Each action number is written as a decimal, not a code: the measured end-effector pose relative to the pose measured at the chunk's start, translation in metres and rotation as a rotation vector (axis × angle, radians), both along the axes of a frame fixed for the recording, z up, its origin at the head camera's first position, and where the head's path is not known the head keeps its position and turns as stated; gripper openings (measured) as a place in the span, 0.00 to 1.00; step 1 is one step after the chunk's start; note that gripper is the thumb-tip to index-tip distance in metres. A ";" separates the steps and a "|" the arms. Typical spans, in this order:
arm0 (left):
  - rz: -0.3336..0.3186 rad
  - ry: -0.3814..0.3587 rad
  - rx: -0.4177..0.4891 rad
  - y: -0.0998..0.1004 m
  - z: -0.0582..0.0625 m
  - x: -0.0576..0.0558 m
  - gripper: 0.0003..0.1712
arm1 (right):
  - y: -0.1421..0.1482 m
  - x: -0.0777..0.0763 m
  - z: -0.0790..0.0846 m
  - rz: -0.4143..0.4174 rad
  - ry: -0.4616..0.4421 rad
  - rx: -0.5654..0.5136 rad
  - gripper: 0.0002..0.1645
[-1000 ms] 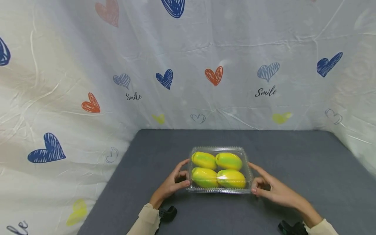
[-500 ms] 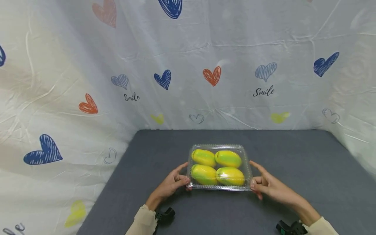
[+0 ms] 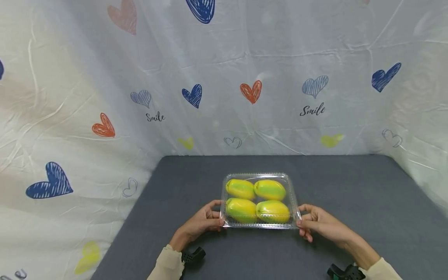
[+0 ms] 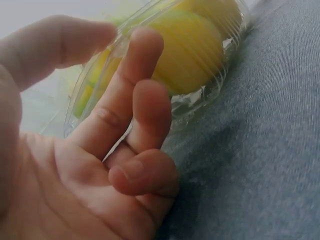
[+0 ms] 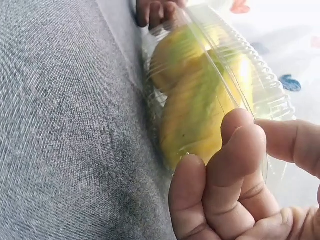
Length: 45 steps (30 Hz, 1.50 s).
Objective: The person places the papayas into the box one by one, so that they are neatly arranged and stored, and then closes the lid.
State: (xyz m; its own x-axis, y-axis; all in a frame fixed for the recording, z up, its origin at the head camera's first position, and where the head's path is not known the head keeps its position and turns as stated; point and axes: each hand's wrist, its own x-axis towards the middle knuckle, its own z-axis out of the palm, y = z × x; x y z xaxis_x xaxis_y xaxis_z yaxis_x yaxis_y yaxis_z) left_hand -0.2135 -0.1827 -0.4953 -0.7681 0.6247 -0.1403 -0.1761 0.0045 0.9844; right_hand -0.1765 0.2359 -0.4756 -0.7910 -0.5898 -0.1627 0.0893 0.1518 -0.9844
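Note:
A clear plastic clamshell box with several yellow-green mangoes in it is between my two hands, lid down. My left hand pinches its left rim near the front corner, thumb above and fingers below. On the opposite side, my right hand pinches the right rim near the front corner. In the left wrist view, the thumb and index finger meet at the rim, while the other fingers curl loosely beneath. The right wrist view has the rim between thumb and fingertips, close over the cloth.
Dark grey cloth covers the table under and around the box. Behind and at the sides hangs a white curtain printed with hearts. Each wrist carries a black camera mount, the left one and the right one.
Both hands have shifted from lying along the box's sides to pinching its rim near the front corners. The right index finger has come down toward the front. The head view has drifted slightly.

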 end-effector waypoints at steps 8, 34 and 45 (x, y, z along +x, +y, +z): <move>0.016 -0.054 -0.039 0.009 0.000 -0.003 0.14 | 0.001 0.000 -0.003 -0.010 -0.047 -0.052 0.10; -0.054 -0.110 0.101 0.014 -0.007 0.002 0.11 | -0.006 0.002 -0.005 -0.083 -0.257 -0.113 0.10; -0.164 -0.072 0.145 0.013 -0.007 -0.001 0.13 | 0.002 -0.001 -0.009 0.021 -0.289 -0.189 0.14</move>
